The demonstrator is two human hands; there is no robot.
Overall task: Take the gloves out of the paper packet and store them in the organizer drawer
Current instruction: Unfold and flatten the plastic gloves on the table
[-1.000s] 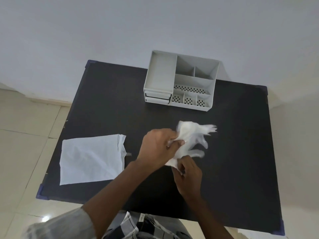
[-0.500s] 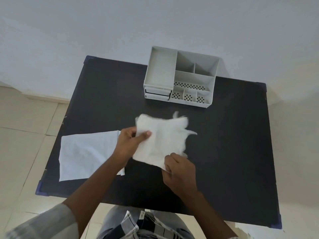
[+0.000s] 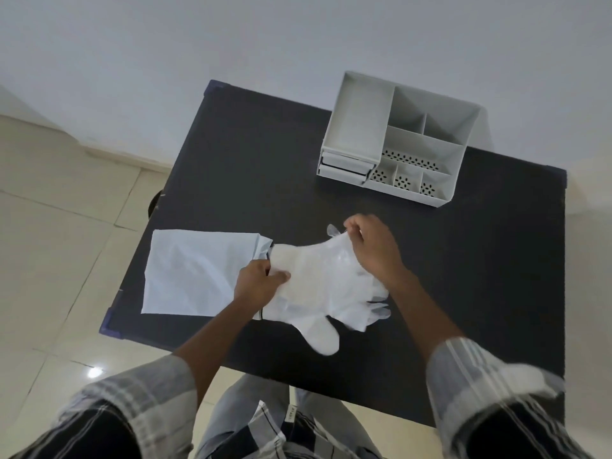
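Thin translucent white plastic gloves (image 3: 318, 293) lie spread flat on the black table (image 3: 251, 160), fingers pointing right, thumb toward me. My left hand (image 3: 258, 284) pinches their cuff end, my right hand (image 3: 374, 246) grips the far edge near the fingers. The white paper packet (image 3: 195, 273) lies flat to the left, its open end touching the cuff. The white organizer (image 3: 397, 140) stands at the table's far right, two shut drawers (image 3: 344, 165) at its lower left.
The organizer has several open compartments, some with perforated floors. Blue corner guards mark the table's corners. Beige floor tiles lie to the left, a pale wall behind. My checked sleeves and lap fill the bottom of the view.
The gloves went from bunched up in both hands to spread flat on the table. My hands moved apart along them. The camera view shifted left.
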